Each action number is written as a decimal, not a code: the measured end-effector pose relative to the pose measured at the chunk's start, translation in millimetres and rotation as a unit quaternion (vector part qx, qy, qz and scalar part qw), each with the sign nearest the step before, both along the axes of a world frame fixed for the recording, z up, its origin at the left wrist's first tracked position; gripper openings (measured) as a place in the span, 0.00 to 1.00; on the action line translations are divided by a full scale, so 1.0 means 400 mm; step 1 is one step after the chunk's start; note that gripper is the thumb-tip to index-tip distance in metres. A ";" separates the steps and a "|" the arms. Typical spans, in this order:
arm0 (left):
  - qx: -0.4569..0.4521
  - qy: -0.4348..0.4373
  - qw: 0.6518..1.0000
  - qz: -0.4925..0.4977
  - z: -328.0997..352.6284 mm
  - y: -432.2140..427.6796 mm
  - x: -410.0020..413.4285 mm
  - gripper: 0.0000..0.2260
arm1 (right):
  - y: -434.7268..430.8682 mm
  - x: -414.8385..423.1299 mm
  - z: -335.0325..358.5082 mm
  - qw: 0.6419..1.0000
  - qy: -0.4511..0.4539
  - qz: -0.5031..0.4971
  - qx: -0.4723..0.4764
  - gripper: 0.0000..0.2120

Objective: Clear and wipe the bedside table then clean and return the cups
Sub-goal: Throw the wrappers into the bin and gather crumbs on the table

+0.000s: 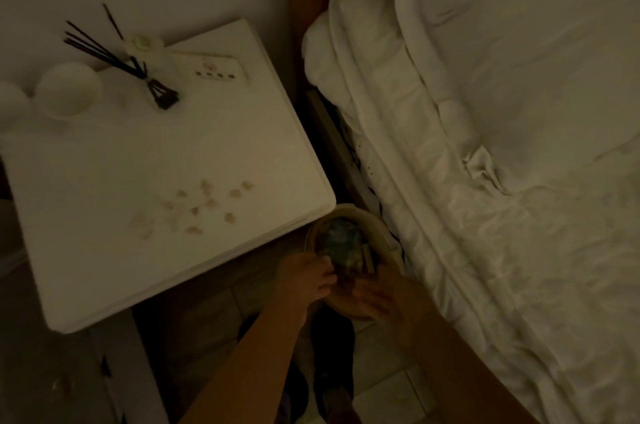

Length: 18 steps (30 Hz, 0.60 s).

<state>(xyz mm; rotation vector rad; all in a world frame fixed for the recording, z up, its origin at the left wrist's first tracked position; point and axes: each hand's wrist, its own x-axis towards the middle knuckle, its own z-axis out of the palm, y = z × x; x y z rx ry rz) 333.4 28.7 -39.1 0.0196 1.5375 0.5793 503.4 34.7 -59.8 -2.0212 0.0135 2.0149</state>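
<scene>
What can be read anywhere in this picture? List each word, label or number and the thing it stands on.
No text is legible anywhere; the picture is dim and blurred.
White remote-like device on the bedside table: a row of dark marks and a pale reddish one, too blurred to read.
Contents of the basket held by the left hand and right hand: coloured wrappers, no readable print.
</scene>
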 end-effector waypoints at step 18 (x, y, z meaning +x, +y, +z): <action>0.133 0.481 0.858 -0.120 0.365 0.005 -0.568 0.06 | 0.266 -0.650 0.469 0.841 0.025 0.430 0.326 0.04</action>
